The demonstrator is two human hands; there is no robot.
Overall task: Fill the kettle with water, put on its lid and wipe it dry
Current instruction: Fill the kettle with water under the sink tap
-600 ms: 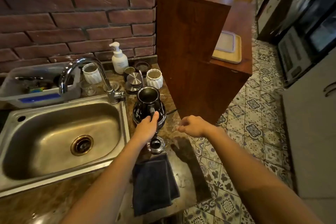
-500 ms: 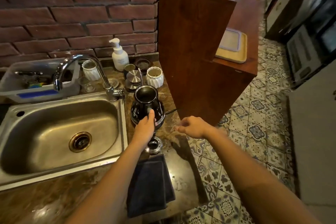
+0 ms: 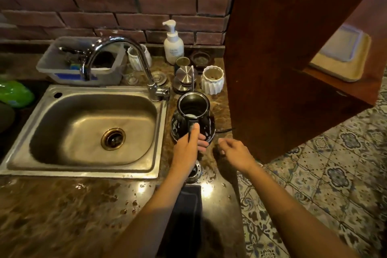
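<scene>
A black kettle (image 3: 192,109) without its lid stands on the counter just right of the steel sink (image 3: 90,132). My left hand (image 3: 186,151) is wrapped around its handle, thumb on top. My right hand (image 3: 234,154) hovers beside it to the right, fingers loosely curled, holding nothing. A shiny round lid (image 3: 194,170) lies on the counter under my left wrist, partly hidden. A dark cloth (image 3: 186,216) lies at the counter's front edge. The chrome tap (image 3: 125,58) arches over the sink's back rim.
Behind the kettle stand a metal lidded pot (image 3: 184,78), a white ribbed cup (image 3: 212,79) and a soap pump bottle (image 3: 173,45). A plastic tub (image 3: 79,65) sits behind the sink. A wooden cabinet side (image 3: 282,58) rises close on the right. Water drops spot the counter.
My left hand has closed fully around the kettle's handle. The view has tilted down and to the left, and my right hand stays beside the kettle.
</scene>
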